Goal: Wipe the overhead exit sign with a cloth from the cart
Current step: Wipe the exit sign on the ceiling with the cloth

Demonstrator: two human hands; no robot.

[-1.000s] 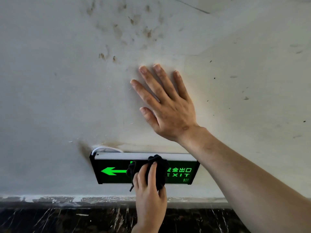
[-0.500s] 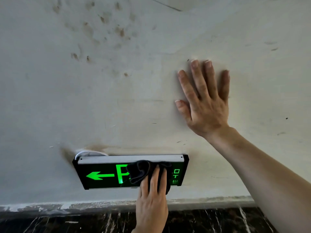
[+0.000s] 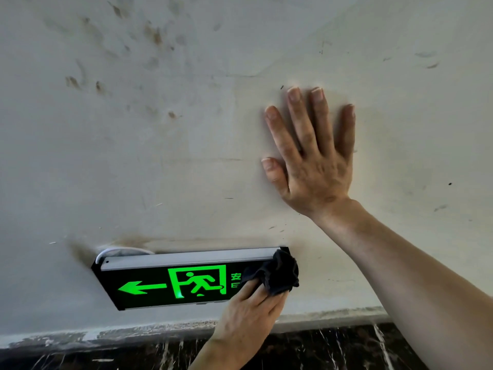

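The black exit sign [image 3: 170, 284] hangs under the ceiling, its green arrow and running figure lit. My left hand [image 3: 248, 313] reaches up from below and presses a bunched dark cloth [image 3: 280, 276] against the sign's right end, hiding most of the lettering there. My right hand [image 3: 312, 161] lies flat against the ceiling above and to the right of the sign, fingers spread, holding nothing. The cart is out of view.
The whitish ceiling [image 3: 160, 156] is stained with brown marks, mostly at the upper left. A white cable [image 3: 112, 252] loops out of the sign's left end. A dark marbled wall band [image 3: 320, 348] runs along the bottom of the view.
My left hand has slid the cloth from the sign's middle to its right end, uncovering the running figure. My right hand has shifted rightward on the ceiling and stays flat.
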